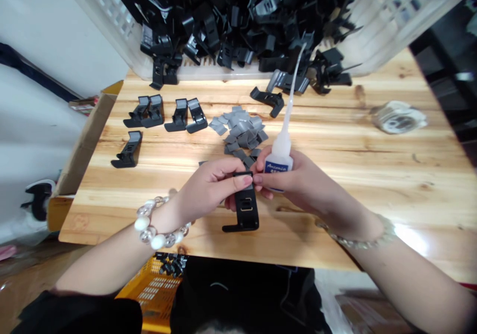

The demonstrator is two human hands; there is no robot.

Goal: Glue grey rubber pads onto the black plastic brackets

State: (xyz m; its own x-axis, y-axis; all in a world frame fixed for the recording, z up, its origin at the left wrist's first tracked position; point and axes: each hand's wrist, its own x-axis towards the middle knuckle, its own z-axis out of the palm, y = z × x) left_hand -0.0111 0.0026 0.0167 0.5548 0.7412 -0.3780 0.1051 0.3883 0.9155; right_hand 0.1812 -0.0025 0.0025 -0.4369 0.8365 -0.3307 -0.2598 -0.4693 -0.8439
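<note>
My left hand (214,185) grips a black plastic bracket (246,207) by its upper end, the thumb pressed on top. The bracket has a slotted middle and a foot that juts left at its lower end. In my right hand (298,180) is a white glue bottle (281,147) with a blue label and a long thin nozzle pointing up and away. My right thumb and fingertips also meet the bracket's upper edge, beside my left thumb. Just beyond my hands lies a pile of small grey pads (242,127).
Several black brackets (128,150) stand on the wooden table (354,175) at the left. A white plastic crate (387,31) full of black parts fills the back. A roll of clear tape (398,118) lies at the right. An orange crate (156,289) sits below the front edge.
</note>
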